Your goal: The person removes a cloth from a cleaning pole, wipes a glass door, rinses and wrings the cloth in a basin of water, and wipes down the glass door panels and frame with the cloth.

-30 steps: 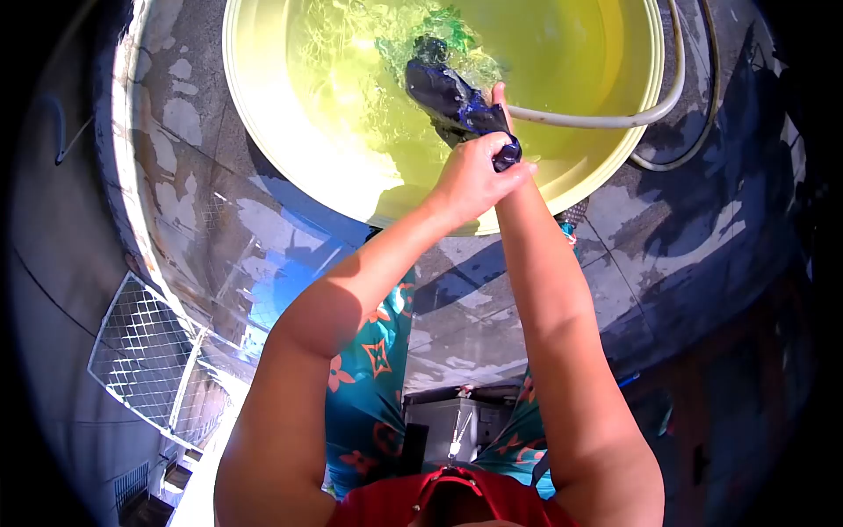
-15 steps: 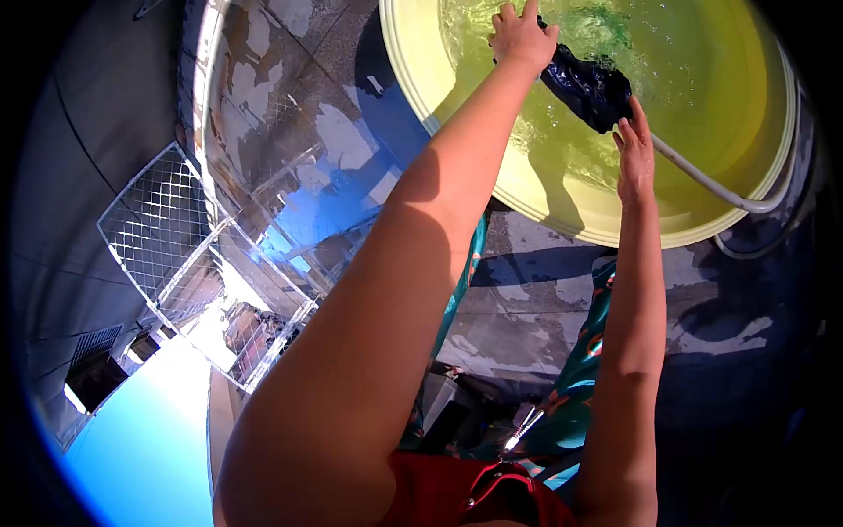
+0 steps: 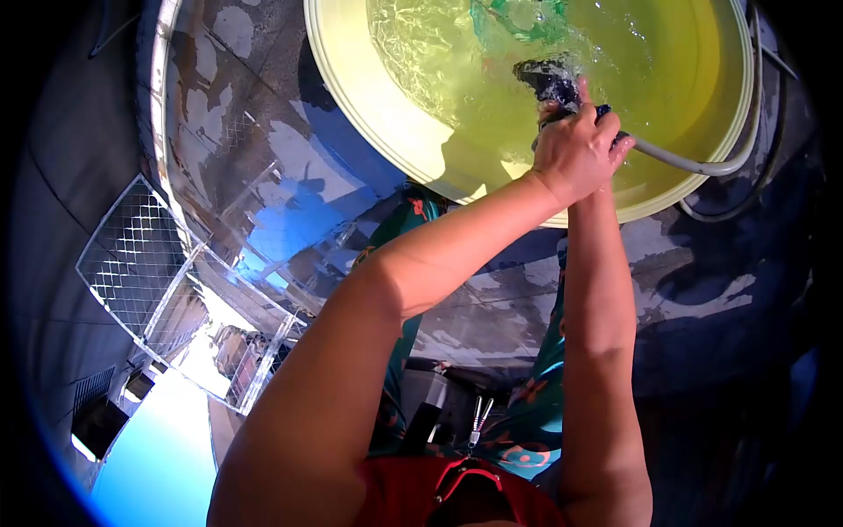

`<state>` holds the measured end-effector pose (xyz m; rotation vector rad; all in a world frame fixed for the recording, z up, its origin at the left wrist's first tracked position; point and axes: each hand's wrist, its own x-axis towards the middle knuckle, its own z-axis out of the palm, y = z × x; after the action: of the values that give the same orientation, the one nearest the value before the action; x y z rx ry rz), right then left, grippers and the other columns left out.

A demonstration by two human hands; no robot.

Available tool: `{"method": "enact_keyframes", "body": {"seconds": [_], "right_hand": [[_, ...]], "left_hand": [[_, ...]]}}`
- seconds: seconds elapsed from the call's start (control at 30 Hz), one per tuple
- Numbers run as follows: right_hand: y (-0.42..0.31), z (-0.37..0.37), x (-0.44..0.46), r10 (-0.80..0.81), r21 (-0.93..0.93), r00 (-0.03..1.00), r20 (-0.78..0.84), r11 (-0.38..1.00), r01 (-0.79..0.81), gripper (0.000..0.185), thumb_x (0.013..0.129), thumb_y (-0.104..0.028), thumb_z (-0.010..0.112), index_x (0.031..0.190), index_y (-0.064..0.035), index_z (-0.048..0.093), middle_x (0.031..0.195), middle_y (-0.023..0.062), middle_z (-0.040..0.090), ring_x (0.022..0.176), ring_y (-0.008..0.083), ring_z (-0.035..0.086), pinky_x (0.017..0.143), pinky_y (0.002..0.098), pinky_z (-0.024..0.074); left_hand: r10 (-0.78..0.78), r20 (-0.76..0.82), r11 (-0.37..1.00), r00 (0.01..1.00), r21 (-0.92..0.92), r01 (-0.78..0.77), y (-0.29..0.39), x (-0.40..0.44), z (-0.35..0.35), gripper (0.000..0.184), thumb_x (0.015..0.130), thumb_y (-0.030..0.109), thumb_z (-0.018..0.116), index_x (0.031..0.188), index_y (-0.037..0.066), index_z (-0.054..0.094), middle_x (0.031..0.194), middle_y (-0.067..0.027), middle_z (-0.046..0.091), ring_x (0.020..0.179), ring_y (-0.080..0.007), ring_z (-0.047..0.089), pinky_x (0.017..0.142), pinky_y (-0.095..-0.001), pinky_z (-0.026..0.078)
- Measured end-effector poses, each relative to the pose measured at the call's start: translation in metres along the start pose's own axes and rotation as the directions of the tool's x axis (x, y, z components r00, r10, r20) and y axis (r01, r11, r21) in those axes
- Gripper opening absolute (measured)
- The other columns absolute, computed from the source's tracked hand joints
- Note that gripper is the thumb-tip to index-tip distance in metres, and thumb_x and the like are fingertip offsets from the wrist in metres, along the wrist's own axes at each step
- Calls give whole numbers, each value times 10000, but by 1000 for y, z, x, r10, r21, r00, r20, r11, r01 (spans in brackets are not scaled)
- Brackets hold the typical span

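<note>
A dark wet cloth is bunched up at the water's surface in a large yellow tub. My left hand is closed over its near end, knuckles up, with dark fabric showing between the fingers. Pressed up against it from below is my right hand, largely hidden behind the left; the cloth is gathered between the two. Beyond the hands, a green cloth lies under the rippling water.
A grey hose runs over the tub's right side into the water, close to my hands. Wet, patchy concrete floor surrounds the tub. At the left stands a wire-mesh gate. My patterned trouser legs are below.
My left hand has come down and right to meet my right hand. The dark cloth, stretched between them before, is now bunched. The tub has shifted left and up in view.
</note>
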<state>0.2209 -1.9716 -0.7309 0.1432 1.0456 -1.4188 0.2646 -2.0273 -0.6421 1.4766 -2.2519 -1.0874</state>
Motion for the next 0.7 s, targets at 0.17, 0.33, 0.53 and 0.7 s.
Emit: {"method": "enact_keyframes", "body": {"seconds": [0.17, 0.33, 0.53, 0.7], "right_hand": [[-40, 50, 20, 211, 9, 948, -237, 976, -215, 331, 1022, -341, 507, 1143, -49, 607, 986, 81, 669, 835, 197, 652, 787, 336, 522], [-37, -5, 58, -364, -882, 931, -41, 451, 138, 381, 993, -254, 547, 1325, -68, 560, 1301, 116, 510, 1080, 229, 552, 926, 321, 446], [-11, 9, 85, 255, 94, 924, -287, 967, -237, 637, 978, -577, 438, 1368, -80, 520, 1400, 128, 493, 1235, 292, 505, 1131, 486, 278], [-18, -47, 117, 426, 385, 729, 536, 645, -660, 552, 934, -596, 521, 1085, -70, 595, 1007, 111, 624, 837, 201, 619, 767, 355, 567]], "left_hand": [[-57, -185, 912, 981, 389, 127, -126, 111, -7, 364, 905, 429, 603, 1065, 102, 586, 998, -201, 611, 844, -399, 652, 718, -520, 531], [50, -475, 733, 878, 615, 291, -205, 121, -35, 465, 886, 425, 622, 1206, 91, 579, 1159, -229, 599, 1018, -389, 618, 845, -502, 508], [-184, 206, 978, 961, -57, 200, -137, 77, 16, 323, 815, 328, 625, 907, 19, 641, 979, -176, 652, 897, -368, 649, 811, -420, 542], [147, 132, 976, 980, -179, -122, 17, 19, -16, 158, 684, 237, 695, 692, 92, 632, 709, -55, 617, 722, -250, 648, 625, -403, 529]]}}
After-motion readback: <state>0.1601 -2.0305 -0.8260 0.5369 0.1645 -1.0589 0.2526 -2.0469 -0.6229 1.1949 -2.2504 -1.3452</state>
